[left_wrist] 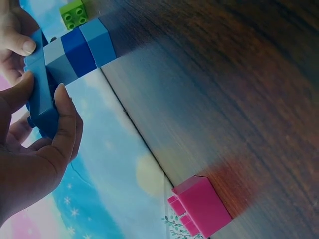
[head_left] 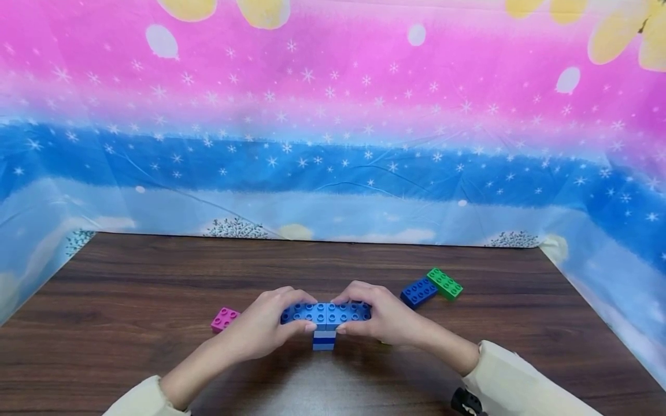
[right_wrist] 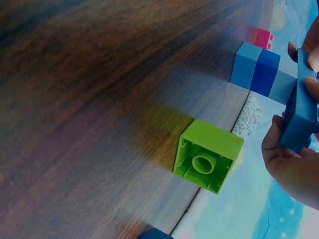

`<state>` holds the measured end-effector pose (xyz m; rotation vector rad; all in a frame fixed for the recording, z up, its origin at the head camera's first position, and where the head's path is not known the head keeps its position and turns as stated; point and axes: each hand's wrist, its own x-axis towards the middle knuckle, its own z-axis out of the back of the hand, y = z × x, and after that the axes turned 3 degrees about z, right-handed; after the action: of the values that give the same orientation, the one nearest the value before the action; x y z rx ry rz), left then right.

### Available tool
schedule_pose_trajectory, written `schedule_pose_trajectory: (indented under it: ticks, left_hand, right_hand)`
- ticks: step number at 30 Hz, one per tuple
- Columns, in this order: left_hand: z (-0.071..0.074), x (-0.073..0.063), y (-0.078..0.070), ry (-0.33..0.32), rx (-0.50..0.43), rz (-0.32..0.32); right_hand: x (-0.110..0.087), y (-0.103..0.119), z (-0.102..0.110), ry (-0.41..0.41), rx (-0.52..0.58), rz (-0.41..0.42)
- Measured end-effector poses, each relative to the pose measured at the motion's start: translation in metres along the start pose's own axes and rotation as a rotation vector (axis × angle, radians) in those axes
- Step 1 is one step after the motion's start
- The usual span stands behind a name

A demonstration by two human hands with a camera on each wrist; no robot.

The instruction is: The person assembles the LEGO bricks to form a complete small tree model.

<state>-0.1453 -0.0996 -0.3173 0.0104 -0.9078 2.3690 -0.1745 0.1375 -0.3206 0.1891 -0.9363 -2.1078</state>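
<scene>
Left hand (head_left: 267, 320) and right hand (head_left: 387, 315) grip oblong blue plastic bricks (head_left: 310, 312) atop a stacked blue column (head_left: 324, 341); lower right, the green plastic oblong (head_left: 444, 283) lies unused.

Snowflake-print cloth (head_left: 333, 115) hanging behind brown wood-grain table (head_left: 156, 277).

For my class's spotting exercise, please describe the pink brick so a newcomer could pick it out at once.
Start at the dark wooden table, then find the left hand above it. In the head view, the pink brick lies just left of that hand, studs up. Its colour sets it apart from the blue bricks in hand and the bright green brick farther right.
</scene>
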Motion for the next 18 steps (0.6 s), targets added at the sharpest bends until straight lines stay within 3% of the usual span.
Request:
schedule_pose_trajectory:
  ticks: [9,18]
  left_hand:
    - [0.0006,0.0007,0.0002,0.007,-0.006,0.017]
    - [0.0012,0.0008,-0.0012,0.011,-0.015,0.037]
  right_hand:
    - [-0.0006,0.0021,-0.0007,0.003,-0.004,-0.026]
    - [-0.0037,0.0024,0.0074,0.013,-0.013,-0.001]
